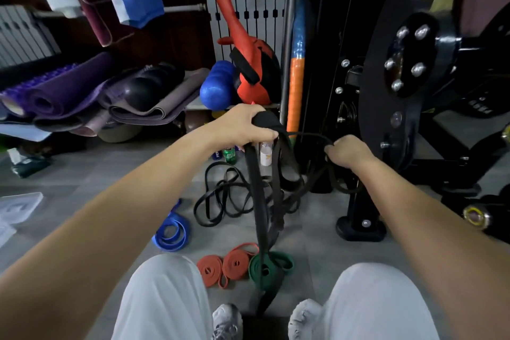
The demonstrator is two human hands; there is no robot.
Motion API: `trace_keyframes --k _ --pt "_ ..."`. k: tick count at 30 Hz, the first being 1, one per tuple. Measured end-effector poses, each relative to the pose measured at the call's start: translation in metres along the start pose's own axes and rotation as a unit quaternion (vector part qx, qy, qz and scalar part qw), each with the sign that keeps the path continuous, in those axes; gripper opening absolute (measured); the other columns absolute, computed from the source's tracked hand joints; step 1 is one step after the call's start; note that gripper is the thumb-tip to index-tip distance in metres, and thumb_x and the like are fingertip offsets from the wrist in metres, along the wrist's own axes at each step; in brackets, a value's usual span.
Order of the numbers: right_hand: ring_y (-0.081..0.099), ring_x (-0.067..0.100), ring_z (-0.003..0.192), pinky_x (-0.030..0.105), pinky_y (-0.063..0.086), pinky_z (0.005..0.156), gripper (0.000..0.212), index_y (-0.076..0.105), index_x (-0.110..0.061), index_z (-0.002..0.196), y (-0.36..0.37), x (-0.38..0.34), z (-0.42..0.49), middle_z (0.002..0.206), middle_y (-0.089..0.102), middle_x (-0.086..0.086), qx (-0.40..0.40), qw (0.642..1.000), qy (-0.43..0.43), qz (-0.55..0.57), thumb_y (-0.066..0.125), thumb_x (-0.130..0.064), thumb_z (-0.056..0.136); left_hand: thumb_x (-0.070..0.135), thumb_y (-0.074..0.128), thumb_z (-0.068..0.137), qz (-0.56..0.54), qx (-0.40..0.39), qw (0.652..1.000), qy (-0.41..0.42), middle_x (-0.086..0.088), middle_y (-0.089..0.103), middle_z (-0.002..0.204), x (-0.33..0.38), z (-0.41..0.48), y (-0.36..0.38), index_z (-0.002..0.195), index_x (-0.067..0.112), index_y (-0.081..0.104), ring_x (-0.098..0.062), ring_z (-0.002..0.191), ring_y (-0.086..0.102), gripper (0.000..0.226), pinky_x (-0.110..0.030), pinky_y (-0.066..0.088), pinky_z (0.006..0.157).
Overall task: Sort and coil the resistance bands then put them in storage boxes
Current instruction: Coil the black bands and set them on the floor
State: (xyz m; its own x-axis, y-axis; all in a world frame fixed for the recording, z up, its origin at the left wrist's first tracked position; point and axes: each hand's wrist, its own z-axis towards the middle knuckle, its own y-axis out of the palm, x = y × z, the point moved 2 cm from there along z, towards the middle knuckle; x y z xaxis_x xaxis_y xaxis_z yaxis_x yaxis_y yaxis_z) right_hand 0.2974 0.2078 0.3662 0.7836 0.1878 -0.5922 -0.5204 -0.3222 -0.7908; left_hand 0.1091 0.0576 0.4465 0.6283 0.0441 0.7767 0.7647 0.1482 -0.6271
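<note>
Seated view, white-trousered knees and grey shoes [227, 320] at the bottom, grey floor [110, 174] ahead. Landmark: green coiled band [266, 268], on the floor just past the shoes. Directly left of it, touching, two red coiled bands [223, 266]. Further left and a bit beyond, blue coiled band [172, 232]. Beyond the green coil, loose tangle of thin black bands [220, 196] on the floor.

Above the green coil, left hand [245, 125] raised, fingers clamped on the top of a wide black band [258, 190] that hangs down past the green coil to the shoes. Right hand [347, 153], right of it, fingers closed on thin black band loops [309, 136] running across to the left hand.

Far behind: rolled mats [63, 94], blue foam roller [216, 85], black machine frame [386, 91] to the right. No storage box clearly identifiable.
</note>
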Motion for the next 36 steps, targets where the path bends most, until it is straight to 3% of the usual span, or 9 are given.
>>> trace_keyframes --k 5,8,16,19,22,26,30,32,36 --pt "0.053 0.025 0.062 0.027 0.04 0.055 0.023 0.054 -0.005 0.07 0.02 0.056 -0.019 0.067 0.054 0.01 0.012 0.994 0.102 0.021 0.049 -0.018 0.089 0.019 0.068 0.083 -0.068 0.045 0.995 -0.049 0.005 0.054 0.051 -0.022 -0.03 -0.005 0.075 0.021 0.054 -0.008 0.047 0.051 0.016 -0.019 0.042 0.044" --pt "0.044 0.021 0.046 0.025 0.036 0.047 0.034 0.047 -0.004 0.059 0.031 0.09 -0.029 0.05 0.046 0.01 0.0 0.987 0.161 0.028 0.047 -0.016 0.092 0.016 0.064 0.085 -0.138 0.087 0.985 -0.057 0.005 0.054 0.05 -0.025 -0.042 -0.016 0.078 0.022 0.056 -0.009 0.048 0.052 0.013 -0.022 0.046 0.048" --pt "0.047 0.021 0.054 0.028 0.038 0.052 0.037 0.051 -0.005 0.064 0.05 0.088 -0.029 0.058 0.046 0.008 -0.022 0.99 0.139 0.031 0.052 -0.026 0.094 0.015 0.069 0.081 -0.071 0.039 0.994 -0.077 0.007 0.056 0.053 -0.019 -0.054 -0.011 0.081 0.023 0.057 -0.007 0.05 0.055 0.014 -0.022 0.048 0.048" --pt "0.057 0.025 0.068 0.032 0.045 0.067 0.032 0.067 0.002 0.094 0.057 0.097 -0.034 0.073 0.06 0.012 -0.039 0.988 0.135 0.061 0.052 -0.026 0.095 0.016 0.07 0.08 -0.091 0.052 0.99 -0.093 0.006 0.057 0.055 -0.032 -0.058 -0.006 0.085 0.021 0.059 -0.007 0.052 0.056 0.013 -0.027 0.051 0.052" --pt "0.058 0.032 0.106 0.039 0.046 0.088 0.042 0.052 -0.003 0.128 0.057 0.098 -0.043 0.118 0.06 0.018 -0.056 0.987 0.124 0.079 0.057 -0.023 0.091 0.015 0.069 0.08 -0.106 0.069 0.987 -0.101 0.008 0.058 0.056 -0.042 -0.062 -0.003 0.082 0.024 0.059 -0.007 0.053 0.057 0.013 -0.027 0.052 0.053" --pt "0.046 0.024 0.126 0.032 0.039 0.098 0.072 0.035 -0.017 0.144 0.06 0.062 -0.055 0.142 0.044 0.008 -0.117 0.989 0.034 0.087 0.068 -0.039 0.084 0.009 0.069 0.08 -0.108 0.038 0.988 -0.103 0.0 0.059 0.07 -0.041 -0.062 0.003 0.083 0.024 0.058 -0.013 0.065 0.06 0.019 -0.035 0.056 0.062" --pt "0.04 0.012 0.129 0.029 0.037 0.101 0.096 0.027 -0.033 0.145 0.071 -0.006 -0.082 0.147 0.036 -0.002 -0.232 0.94 -0.144 0.205 0.082 -0.037 0.066 0.005 0.066 0.08 -0.078 -0.023 0.994 -0.077 0.004 0.059 0.07 -0.03 -0.066 0.018 0.086 0.022 0.061 -0.01 0.063 0.06 0.02 -0.035 0.052 0.064" --pt "0.044 0.01 0.127 0.033 0.037 0.106 0.091 0.034 -0.031 0.141 0.079 -0.03 -0.092 0.139 0.047 -0.004 -0.231 0.927 -0.217 0.202 0.085 -0.028 0.065 0.001 0.064 0.08 -0.085 -0.023 0.994 -0.064 -0.001 0.059 0.074 -0.028 -0.071 0.022 0.09 0.016 0.061 -0.013 0.066 0.059 0.019 -0.036 0.05 0.064" --pt "0.059 0.021 0.107 0.034 0.049 0.091 0.061 0.046 -0.024 0.125 0.094 -0.037 -0.1 0.116 0.062 0.012 -0.227 0.916 -0.208 0.259 0.073 0.0 0.077 -0.001 0.065 0.081 -0.109 0.007 0.991 -0.08 -0.001 0.061 0.076 -0.037 -0.092 0.013 0.087 0.015 0.061 -0.018 0.071 0.062 0.018 -0.045 0.055 0.074"
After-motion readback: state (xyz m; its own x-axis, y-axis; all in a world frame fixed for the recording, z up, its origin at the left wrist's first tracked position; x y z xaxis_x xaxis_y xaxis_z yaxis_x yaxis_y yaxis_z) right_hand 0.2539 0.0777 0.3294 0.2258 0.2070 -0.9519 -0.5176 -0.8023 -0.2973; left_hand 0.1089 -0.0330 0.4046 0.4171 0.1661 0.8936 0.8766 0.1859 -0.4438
